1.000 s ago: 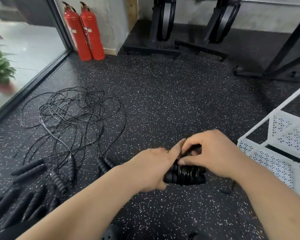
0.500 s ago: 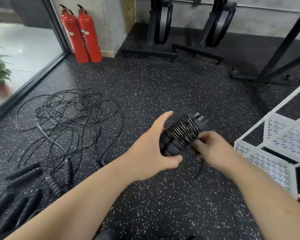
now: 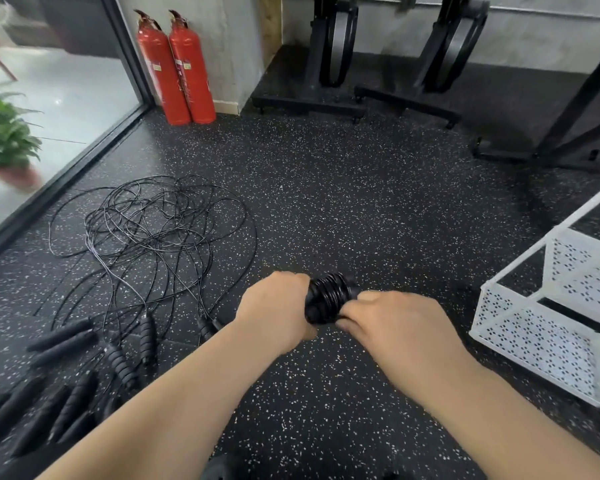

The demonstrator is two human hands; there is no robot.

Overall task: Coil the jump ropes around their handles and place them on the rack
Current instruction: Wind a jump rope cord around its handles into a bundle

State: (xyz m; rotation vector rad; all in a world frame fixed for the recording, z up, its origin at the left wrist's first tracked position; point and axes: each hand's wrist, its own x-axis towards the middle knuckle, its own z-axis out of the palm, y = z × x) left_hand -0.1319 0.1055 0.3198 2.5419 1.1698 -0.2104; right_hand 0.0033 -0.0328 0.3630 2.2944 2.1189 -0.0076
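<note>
A coiled jump rope point(image 3: 328, 296), black cord wound tight around its paired black handles, sits between my two hands above the floor. My left hand point(image 3: 274, 308) grips its left end and my right hand point(image 3: 392, 317) closes over its right end, hiding the handle tips. A tangle of loose black ropes point(image 3: 153, 230) lies on the floor to the left, with several black foam handles point(image 3: 66, 341) spread nearer me. The white perforated metal rack point(image 3: 548, 327) stands at the right edge, a short way from my right hand.
Two red fire extinguishers point(image 3: 177, 67) stand against the back wall by a glass door. Black gym machine bases point(image 3: 361, 98) line the far wall, and a black frame leg point(image 3: 575, 109) slants at the back right. A potted plant point(image 3: 4, 143) is outside the glass.
The bundle was tilted upward with my left hand opening around it; now it lies level and lower, and both hands are closed on its ends.
</note>
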